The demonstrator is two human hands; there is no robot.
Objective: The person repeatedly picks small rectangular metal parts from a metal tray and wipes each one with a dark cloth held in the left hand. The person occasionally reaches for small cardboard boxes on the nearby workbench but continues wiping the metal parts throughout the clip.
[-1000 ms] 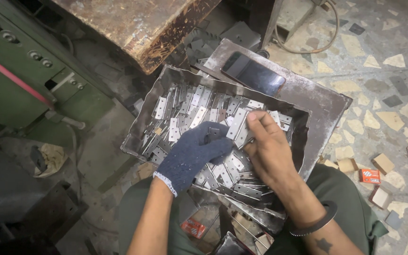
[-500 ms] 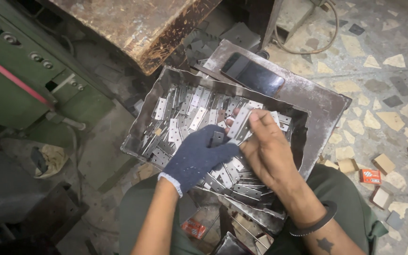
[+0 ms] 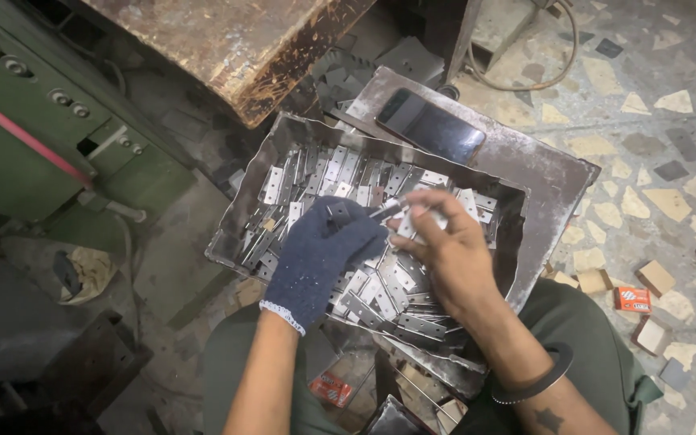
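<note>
A dented metal tray (image 3: 517,242) rests on my lap, filled with several flat grey metal hinge plates (image 3: 316,173). My left hand (image 3: 324,258), in a dark blue knit glove, hovers over the middle of the tray with its fingers curled around a small metal piece. My bare right hand (image 3: 445,246) meets it from the right, pinching small metal plates (image 3: 412,213) between thumb and fingers. Both hands touch at the fingertips above the pile. A dark band circles my right wrist.
A dark smartphone (image 3: 430,126) lies on a metal sheet (image 3: 541,173) behind the tray. A green machine (image 3: 58,137) stands at the left, a worn wooden bench top (image 3: 235,48) above. Small cardboard boxes (image 3: 632,300) lie on the patterned floor at right.
Both hands have shifted slightly up the tray and drawn together; the right hand now pinches plates against the gloved left fingers.
</note>
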